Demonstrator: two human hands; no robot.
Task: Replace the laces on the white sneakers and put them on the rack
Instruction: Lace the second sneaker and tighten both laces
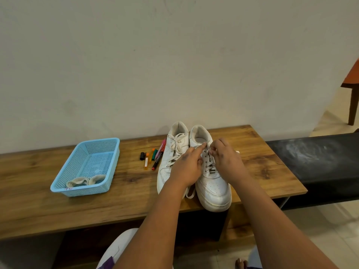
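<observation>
Markers lie between basket and sneakers.

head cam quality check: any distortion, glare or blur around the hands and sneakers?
Head view: wide-angle bowing curves the wooden table edge; lighting soft and even, with only faint shadows beside the blue basket and markers; no glare on the white sneakers; left hand and right hand on the laces look reasonably sharp; the frame's edges look softer.

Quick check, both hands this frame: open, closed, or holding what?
Left hand: fingers pinch the lace at the top of the right-side sneaker.
Right hand: fingers curled, pinching the same lace near the top eyelets.
</observation>
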